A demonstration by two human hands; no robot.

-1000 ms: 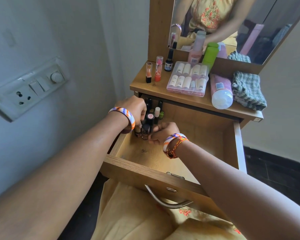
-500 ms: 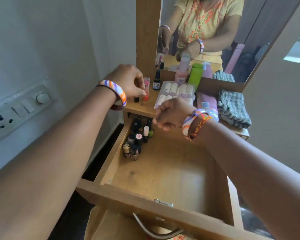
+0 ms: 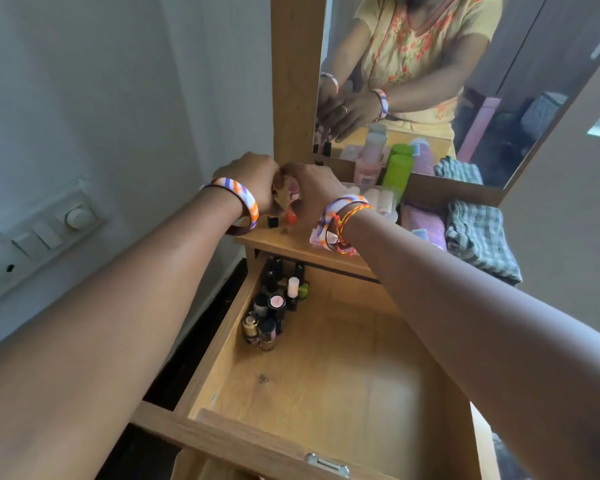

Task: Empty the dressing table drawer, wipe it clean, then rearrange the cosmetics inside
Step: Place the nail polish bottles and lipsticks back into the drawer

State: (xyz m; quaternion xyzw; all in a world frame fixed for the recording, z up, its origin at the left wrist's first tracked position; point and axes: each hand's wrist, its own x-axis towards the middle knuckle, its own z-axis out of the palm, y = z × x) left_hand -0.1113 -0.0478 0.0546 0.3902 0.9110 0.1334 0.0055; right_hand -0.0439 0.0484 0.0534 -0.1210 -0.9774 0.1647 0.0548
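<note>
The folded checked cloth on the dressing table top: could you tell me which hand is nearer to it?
Right. The right hand is over the tabletop's left part, nearer the checked cloth; the left hand touches it on the far side.

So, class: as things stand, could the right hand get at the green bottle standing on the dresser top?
Probably yes. The right hand hovers over the dresser top, and the green bottle stands upright just beyond it, with only the low clear case between them.

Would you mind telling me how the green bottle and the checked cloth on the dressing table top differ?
The green bottle stands upright against the mirror; the checked cloth lies folded flat at the top's right end. The bottle is plain bright green and rigid, the cloth grey-checked and soft. Both sit on the dressing table top, outside the open drawer.
</note>
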